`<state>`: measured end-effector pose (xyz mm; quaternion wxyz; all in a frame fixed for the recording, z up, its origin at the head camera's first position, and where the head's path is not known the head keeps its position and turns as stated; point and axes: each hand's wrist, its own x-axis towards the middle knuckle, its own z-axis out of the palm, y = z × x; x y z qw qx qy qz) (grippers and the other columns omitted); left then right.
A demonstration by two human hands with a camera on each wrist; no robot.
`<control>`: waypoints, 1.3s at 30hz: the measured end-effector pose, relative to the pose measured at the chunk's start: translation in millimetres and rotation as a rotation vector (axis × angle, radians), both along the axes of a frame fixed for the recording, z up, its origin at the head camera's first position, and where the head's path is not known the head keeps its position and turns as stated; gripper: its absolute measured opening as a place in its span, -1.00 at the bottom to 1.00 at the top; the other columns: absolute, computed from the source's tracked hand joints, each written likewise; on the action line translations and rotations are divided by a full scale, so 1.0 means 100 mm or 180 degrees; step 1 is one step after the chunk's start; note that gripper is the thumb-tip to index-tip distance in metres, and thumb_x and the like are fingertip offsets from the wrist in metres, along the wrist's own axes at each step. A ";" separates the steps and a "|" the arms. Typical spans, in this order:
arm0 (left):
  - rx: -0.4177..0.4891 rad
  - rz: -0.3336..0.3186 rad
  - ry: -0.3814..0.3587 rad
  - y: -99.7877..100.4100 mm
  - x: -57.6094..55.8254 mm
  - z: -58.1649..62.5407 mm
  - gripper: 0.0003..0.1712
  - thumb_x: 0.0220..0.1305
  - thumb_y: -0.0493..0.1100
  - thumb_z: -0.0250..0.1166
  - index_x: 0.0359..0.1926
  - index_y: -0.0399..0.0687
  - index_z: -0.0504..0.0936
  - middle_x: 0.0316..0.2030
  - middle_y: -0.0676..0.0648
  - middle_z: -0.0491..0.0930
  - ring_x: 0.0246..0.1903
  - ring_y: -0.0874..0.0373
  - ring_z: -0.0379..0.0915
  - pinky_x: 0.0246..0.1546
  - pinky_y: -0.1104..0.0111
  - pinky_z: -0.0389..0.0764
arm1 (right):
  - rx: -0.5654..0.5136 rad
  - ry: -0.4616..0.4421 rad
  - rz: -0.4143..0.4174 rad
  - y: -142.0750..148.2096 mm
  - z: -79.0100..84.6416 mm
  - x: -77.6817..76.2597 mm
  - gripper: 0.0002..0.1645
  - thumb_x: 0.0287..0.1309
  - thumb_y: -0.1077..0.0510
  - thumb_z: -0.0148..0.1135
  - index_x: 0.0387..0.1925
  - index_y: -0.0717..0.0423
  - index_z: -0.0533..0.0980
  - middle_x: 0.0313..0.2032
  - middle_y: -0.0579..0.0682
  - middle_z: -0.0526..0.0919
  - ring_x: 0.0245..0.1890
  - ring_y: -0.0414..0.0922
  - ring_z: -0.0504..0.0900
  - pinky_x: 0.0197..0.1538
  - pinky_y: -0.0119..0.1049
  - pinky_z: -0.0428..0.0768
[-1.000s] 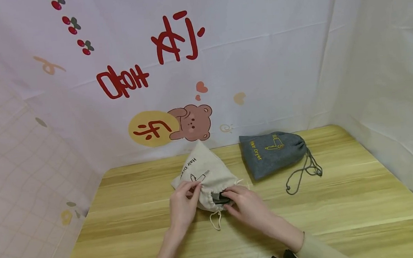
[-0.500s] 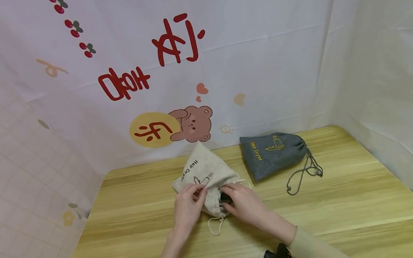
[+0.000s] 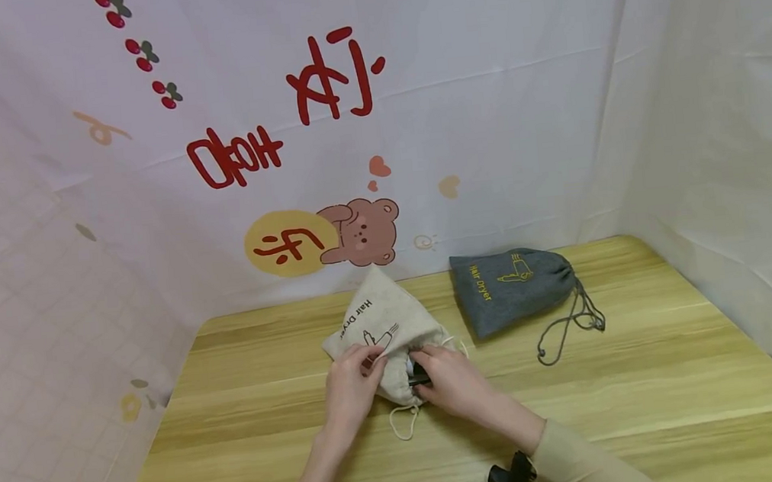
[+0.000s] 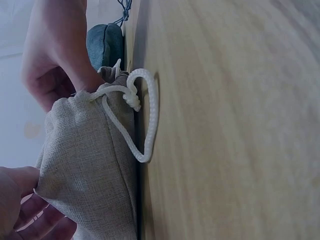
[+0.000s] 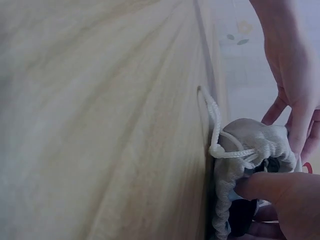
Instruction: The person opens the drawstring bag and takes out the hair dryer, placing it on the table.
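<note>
A beige drawstring bag (image 3: pixel 392 309) printed "Hair Dryer" lies on the table, its gathered mouth facing the person. My left hand (image 3: pixel 349 388) pinches a fold of its cloth between thumb and fingers, just above the mouth. At the opening, my right hand (image 3: pixel 456 380) has its fingers inside and grips a black object (image 3: pixel 420 376), most of which the bag and hand hide. In the right wrist view the right thumb (image 5: pixel 262 186) lies across the gathered rim. A white cord loop (image 4: pixel 153 112) hangs from the mouth onto the wood.
A grey drawstring bag (image 3: pixel 514 291) with yellow "Hair Dryer" print lies at the back right, its dark cord (image 3: pixel 556 339) trailing toward the front. The wooden table (image 3: pixel 249 406) meets a printed white cloth backdrop (image 3: pixel 507 123) behind and at the sides.
Both hands have shifted slightly right along the beige bag's mouth. The left hand keeps its pinch on the cloth, and the right hand has moved around the black object at the opening.
</note>
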<state>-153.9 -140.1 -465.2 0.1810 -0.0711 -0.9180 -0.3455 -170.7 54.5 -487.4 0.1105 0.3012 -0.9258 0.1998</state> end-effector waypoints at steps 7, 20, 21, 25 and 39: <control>0.0040 0.0000 0.0007 0.01 -0.01 -0.01 -0.87 0.25 -0.27 0.50 -0.16 -0.11 0.83 -0.31 -0.02 0.78 -0.39 0.25 0.63 -0.35 0.52 0.67 | 0.0205 0.0083 -0.0030 -0.08 0.02 0.00 -0.47 -0.01 0.17 0.58 0.00 0.32 0.64 -0.17 0.12 0.71 -0.19 0.05 0.76 -0.13 -0.06 0.76; 0.0060 0.0118 0.0035 0.05 -0.06 0.03 -0.90 0.23 -0.23 0.52 -0.22 -0.09 0.83 -0.36 -0.01 0.77 -0.38 0.25 0.61 -0.33 0.50 0.64 | 0.0345 0.0519 -0.0196 -0.16 -0.04 -0.04 -0.70 -0.05 0.23 0.57 -0.26 0.20 0.63 -0.34 0.04 0.69 -0.35 0.00 0.75 -0.26 -0.11 0.73; 0.0060 0.0130 0.0049 0.06 -0.06 0.03 -0.91 0.22 -0.22 0.53 -0.24 -0.08 0.83 -0.37 -0.01 0.76 -0.38 0.25 0.60 -0.33 0.50 0.63 | 0.0315 0.0508 -0.0196 -0.16 -0.05 -0.04 -0.69 -0.06 0.21 0.59 -0.28 0.20 0.64 -0.34 0.03 0.69 -0.36 0.00 0.75 -0.25 -0.11 0.73; 0.0071 0.0158 0.0098 0.11 -0.09 0.06 -0.93 0.22 -0.17 0.54 -0.31 -0.05 0.81 -0.42 0.02 0.73 -0.41 0.26 0.57 -0.36 0.49 0.59 | 0.0065 0.0399 -0.0183 -0.12 -0.04 0.00 -0.62 -0.18 0.17 0.64 -0.31 0.18 0.64 -0.35 0.01 0.70 -0.36 0.01 0.75 -0.26 -0.11 0.73; 0.0053 0.0068 0.0192 0.16 -0.11 0.05 -0.93 0.24 -0.18 0.54 -0.32 -0.05 0.81 -0.44 0.02 0.69 -0.45 0.31 0.49 -0.42 0.55 0.52 | -0.0208 0.0108 -0.0381 0.03 0.02 0.29 -0.60 -0.14 0.17 0.61 -0.23 0.23 0.66 -0.36 -0.01 0.70 -0.41 -0.11 0.66 -0.39 -0.29 0.57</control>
